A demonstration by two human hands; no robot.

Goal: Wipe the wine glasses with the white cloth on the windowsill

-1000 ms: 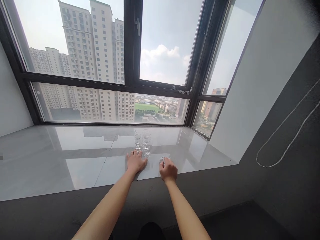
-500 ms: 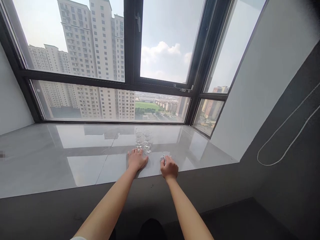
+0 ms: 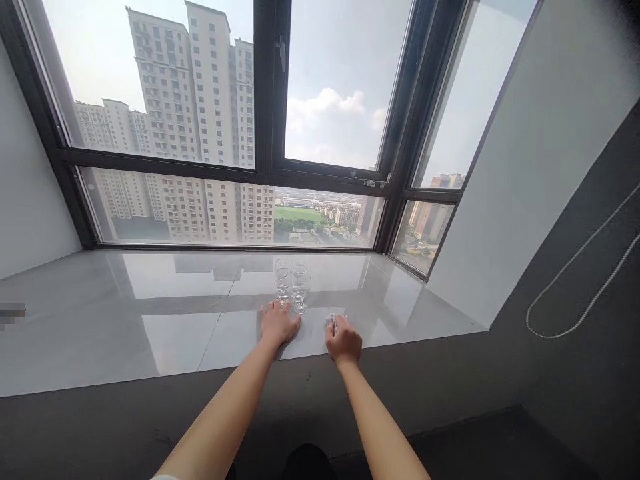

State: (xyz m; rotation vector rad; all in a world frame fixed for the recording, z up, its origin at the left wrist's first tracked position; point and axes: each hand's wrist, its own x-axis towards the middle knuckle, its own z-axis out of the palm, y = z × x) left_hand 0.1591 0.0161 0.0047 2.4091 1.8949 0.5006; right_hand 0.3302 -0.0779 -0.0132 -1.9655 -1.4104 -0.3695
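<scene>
My left hand [image 3: 279,323] lies on the glossy grey windowsill [image 3: 180,313] with its fingers and thumb apart, holding nothing. Just beyond its fingertips stands a tight cluster of several clear stemmed glasses [image 3: 302,287], upright on the sill. Whether the fingertips touch the nearest glass I cannot tell. To the right, near the sill's front edge, my right hand [image 3: 345,340] is closed around a crumpled white tissue [image 3: 331,321]. Part of the tissue shows at the thumb side; the rest is hidden in the fist.
Behind the glasses runs the dark window frame [image 3: 240,248], with high-rise buildings outside. A white wall [image 3: 480,220] closes off the sill's right end. A looped bead cord [image 3: 575,327] hangs at the far right. A small pixelated patch [image 3: 11,313] covers something at the left edge.
The whole view has shifted slightly, so everything sits a little further right and lower. Against the sill, both hands, the tissue and the glasses show hardly any movement.
</scene>
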